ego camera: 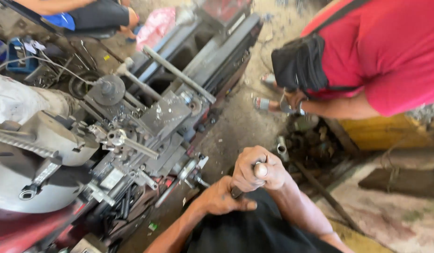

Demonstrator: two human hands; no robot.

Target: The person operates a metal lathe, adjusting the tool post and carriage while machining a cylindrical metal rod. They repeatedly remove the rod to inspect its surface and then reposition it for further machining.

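Observation:
Both my hands are together low in the middle of the view, over my dark trousers. My right hand [258, 167] is clenched around a short metal bar [260, 169] whose round pale end sticks out between thumb and fingers. My left hand [220, 198] sits just below it, fingers curled around the bar's dark lower end [236, 191]. The bar stands roughly upright. Most of its length is hidden inside my fists.
A grey metal lathe [146, 117] with chuck [34, 159], handles and tool post fills the left half. A person in a red shirt [385, 51] bends over at the upper right, a hand reaching toward scrap metal [310, 140] on the floor. Another person sits at top left [90, 14].

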